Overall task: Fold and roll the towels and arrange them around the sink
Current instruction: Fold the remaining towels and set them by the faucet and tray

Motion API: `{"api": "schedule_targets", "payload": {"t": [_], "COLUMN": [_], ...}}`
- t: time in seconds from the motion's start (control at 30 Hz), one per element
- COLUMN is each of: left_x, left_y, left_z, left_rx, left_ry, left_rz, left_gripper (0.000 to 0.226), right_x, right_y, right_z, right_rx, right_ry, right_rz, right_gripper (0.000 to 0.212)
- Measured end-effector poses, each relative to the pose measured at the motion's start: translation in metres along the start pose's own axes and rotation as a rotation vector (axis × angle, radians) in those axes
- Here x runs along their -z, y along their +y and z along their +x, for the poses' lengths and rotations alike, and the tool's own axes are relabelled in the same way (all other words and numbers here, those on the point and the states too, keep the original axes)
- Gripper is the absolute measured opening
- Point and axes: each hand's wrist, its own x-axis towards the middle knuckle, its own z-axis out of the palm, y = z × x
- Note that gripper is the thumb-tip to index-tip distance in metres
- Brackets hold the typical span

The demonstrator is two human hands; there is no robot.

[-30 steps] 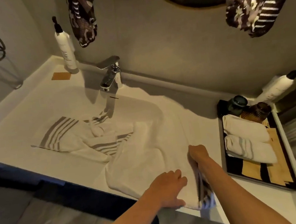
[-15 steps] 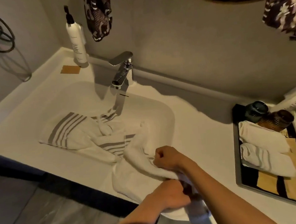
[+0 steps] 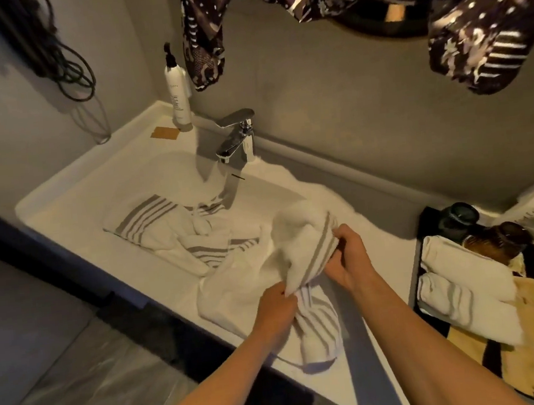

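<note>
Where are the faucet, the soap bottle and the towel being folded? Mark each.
faucet (image 3: pixel 236 136): head view, on its chrome body.
soap bottle (image 3: pixel 178 93): head view, on its white body.
towel being folded (image 3: pixel 299 248): head view, on the lifted fold.

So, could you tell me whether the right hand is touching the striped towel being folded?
Touching. The head view shows the right hand pinching the towel's striped edge between its fingers.

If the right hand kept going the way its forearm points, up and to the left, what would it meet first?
Probably the bunched striped towel that the right hand already pinches; beyond it lies the other striped towel in the sink, though depth is hard to judge.
</note>
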Motion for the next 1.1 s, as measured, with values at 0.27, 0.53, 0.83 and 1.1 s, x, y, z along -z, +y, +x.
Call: {"api": "schedule_targets", "payload": {"t": [0.27, 0.53, 0.83, 1.1], "left_x": [-0.002, -0.055, -0.091, -0.091], "left_y": [0.009, 0.035, 0.051, 0.048], "left_z": [-0.015, -0.072, -0.06, -0.051], "left_rx": [-0.071, -0.395, -0.48, -0.698], "left_ry": [0.318, 0.28, 0.452, 0.494], "left_rz": [0.041, 1.278, 1.025, 1.137], "left_gripper": [0.022, 0.094, 0.037, 0.04], "right_x": [-0.016, 0.01, 0.029, 0.052], "right_y": [-0.037, -0.076, -0.114, -0.141], "right_z": [-0.03, -0.044, -0.07, -0.096], "right_rx": [-0.042, 0.071, -0.022, 0.033], "right_ry": [-0.056, 0.29, 0.131, 0.19], "right_rz": [-0.223, -0.361, -0.177, -0.121], "right_gripper": [0.043, 0.027, 0.013, 0.022]}}
